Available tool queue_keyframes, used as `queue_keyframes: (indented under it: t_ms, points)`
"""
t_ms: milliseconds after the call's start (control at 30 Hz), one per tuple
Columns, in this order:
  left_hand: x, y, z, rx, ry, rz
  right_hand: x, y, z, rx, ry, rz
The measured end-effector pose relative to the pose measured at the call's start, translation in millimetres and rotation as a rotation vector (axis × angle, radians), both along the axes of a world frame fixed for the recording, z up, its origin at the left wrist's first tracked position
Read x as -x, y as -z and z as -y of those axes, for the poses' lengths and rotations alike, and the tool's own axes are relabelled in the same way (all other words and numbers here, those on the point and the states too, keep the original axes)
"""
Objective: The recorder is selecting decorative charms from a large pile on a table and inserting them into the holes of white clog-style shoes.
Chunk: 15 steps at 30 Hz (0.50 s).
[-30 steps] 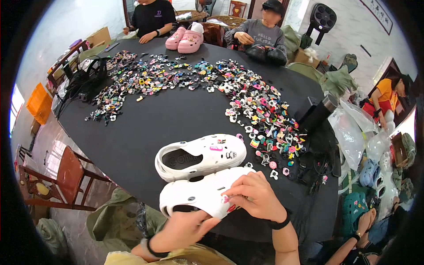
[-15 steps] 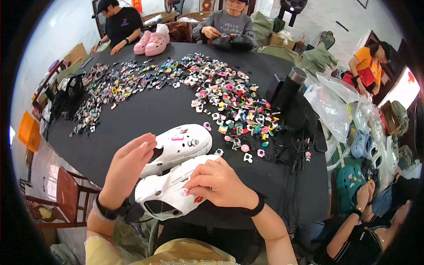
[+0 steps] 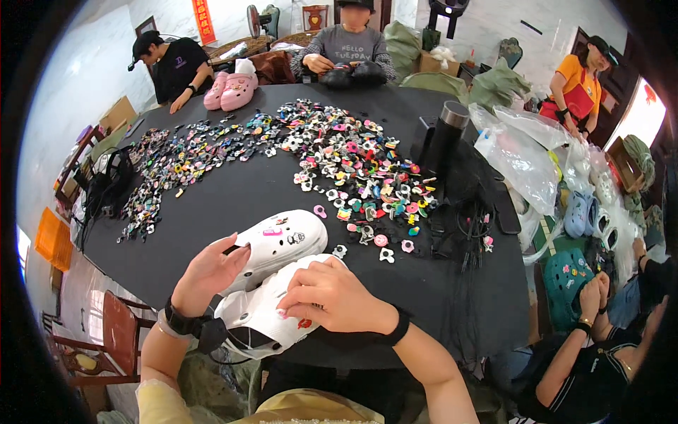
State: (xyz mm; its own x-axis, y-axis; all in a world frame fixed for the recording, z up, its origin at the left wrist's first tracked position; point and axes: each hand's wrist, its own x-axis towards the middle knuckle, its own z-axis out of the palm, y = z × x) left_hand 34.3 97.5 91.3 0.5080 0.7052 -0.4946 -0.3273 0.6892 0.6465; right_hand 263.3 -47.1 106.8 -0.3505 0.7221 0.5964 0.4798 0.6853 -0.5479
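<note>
Left hand (image 3: pixel 206 274) open, fingertips resting on the far white clog (image 3: pixel 279 244). Right hand (image 3: pixel 332 297) curled, pressing down on the near white clog (image 3: pixel 265 314) at the black table (image 3: pixel 212 198) edge, charms (image 3: pixel 367 177) scattered beyond

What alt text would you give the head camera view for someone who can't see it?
A person's right hand presses on the nearer of two white clogs at the edge of a round black table, while the left hand rests against the farther clog. Colourful shoe charms are strewn across the table, where other people work.
</note>
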Motion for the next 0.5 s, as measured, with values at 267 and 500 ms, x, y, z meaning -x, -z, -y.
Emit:
queue_keyframes:
  t_ms: [267, 500]
  points:
    - [-25, -4, -5, -0.089, 0.110, -0.150, -1, -14, 8, 0.129, -0.033, 0.100]
    - [-22, -3, 25, -0.136, 0.103, -0.114, -7, -28, 3, 0.646, -0.031, -0.380]
